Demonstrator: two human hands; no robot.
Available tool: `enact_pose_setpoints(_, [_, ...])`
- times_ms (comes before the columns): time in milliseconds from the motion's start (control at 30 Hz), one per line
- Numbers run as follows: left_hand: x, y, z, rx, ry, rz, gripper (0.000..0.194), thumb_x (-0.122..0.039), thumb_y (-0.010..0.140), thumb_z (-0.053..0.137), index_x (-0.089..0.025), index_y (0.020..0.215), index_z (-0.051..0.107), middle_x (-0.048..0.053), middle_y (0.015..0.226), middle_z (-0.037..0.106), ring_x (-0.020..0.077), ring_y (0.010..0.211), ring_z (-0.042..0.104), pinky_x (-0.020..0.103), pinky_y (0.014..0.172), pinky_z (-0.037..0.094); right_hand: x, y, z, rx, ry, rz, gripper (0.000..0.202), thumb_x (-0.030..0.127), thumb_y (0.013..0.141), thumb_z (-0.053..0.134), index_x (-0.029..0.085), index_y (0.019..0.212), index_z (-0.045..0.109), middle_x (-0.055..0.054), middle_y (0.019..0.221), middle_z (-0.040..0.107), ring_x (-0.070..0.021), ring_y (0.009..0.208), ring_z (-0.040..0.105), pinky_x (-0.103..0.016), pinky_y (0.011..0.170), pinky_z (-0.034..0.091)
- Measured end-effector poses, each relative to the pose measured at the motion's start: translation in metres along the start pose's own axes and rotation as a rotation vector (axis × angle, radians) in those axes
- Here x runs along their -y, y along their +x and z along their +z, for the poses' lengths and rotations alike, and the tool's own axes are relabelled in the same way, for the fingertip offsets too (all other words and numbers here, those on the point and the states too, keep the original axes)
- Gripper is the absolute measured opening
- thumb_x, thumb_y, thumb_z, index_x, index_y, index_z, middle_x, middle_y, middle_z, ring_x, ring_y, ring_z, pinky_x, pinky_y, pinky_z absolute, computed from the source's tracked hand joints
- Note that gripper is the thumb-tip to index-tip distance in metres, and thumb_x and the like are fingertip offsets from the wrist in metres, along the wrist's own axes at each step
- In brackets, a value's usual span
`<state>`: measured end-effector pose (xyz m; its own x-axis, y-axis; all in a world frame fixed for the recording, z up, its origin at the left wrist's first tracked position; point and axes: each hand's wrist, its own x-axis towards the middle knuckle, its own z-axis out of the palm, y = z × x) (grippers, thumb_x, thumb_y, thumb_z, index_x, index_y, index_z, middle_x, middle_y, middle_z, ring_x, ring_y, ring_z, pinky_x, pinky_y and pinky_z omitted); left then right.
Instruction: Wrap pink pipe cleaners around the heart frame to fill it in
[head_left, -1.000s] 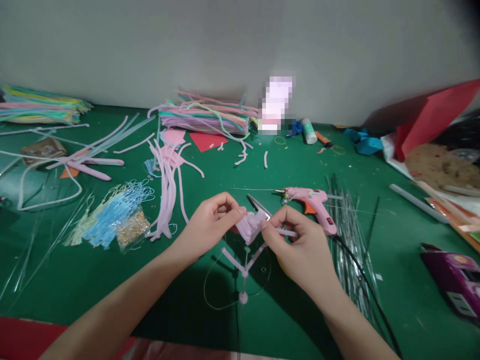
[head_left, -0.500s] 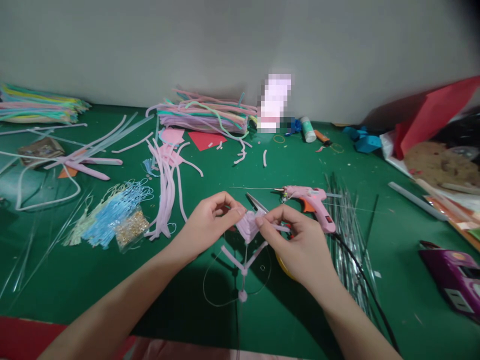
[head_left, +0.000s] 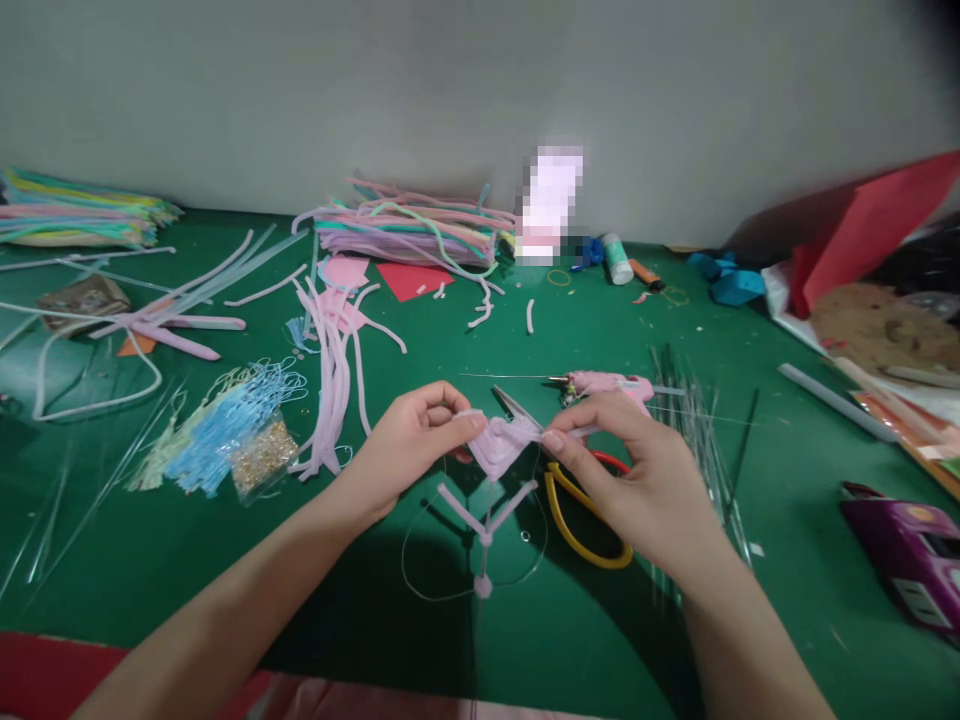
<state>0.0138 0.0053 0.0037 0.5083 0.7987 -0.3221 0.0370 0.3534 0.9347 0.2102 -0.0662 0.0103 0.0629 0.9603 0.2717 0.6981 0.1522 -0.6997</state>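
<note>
Between my hands is a small pale-lilac piece shaped from pipe cleaner (head_left: pixel 496 450), layered into a pointed, heart-like form. My left hand (head_left: pixel 427 440) pinches its left side between thumb and fingers. On the right, my right hand (head_left: pixel 622 455) grips a lilac strand that runs out from the piece. Below hangs a V-shaped lilac pipe cleaner (head_left: pixel 486 532), joined to a small lilac ball (head_left: pixel 483 587) on a thin stem. A thin wire loop (head_left: pixel 405 560) curves around them. Scissors (head_left: pixel 589 530) with yellow and red handles lie under my right hand.
A pink glue gun (head_left: pixel 611 383) lies behind my right hand, beside silvery strips (head_left: pixel 686 440). Lilac pipe cleaners (head_left: pixel 334 400), blue tassels (head_left: pixel 217 430) and a bag of gold beads (head_left: pixel 262 457) are on the left. A purple device (head_left: pixel 904 555) sits far right.
My right hand has moved right, drawing away from the lilac piece along the strand. More of the piece and the yellow scissor handle now show. The left hand has barely moved.
</note>
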Motion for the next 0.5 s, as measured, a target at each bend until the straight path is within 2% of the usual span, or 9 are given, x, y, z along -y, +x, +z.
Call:
enact_pose_setpoints(233, [-0.0017,-0.0009,0.0028,-0.01,-0.032,-0.021,0.023,-0.028,0.076,0.072,-0.016,0.076,0.053,-0.005,0.064,0.058,0.0077,0.061,0.054,0.019,0.061,0.042,0.0031,-0.0004,0.0038,0.014,-0.147,-0.171,0.009,0.021,0.086,0.057,0.022,0.078,0.059,-0.003,0.071,0.061,-0.022,0.076,0.054,-0.037,0.072,0.04])
enact_pose_setpoints(500, [-0.0005,-0.0005,0.0032,-0.002,-0.002,-0.038,0.028,-0.024,0.068,0.077,-0.017,0.077,0.051,-0.006,0.064,0.055,0.008,0.059,0.053,0.02,0.059,0.039,0.0082,-0.003,0.0067,0.015,-0.219,-0.195,0.01,0.02,0.086,0.054,0.022,0.077,0.057,-0.004,0.074,0.062,-0.0241,0.082,0.053,-0.041,0.076,0.04])
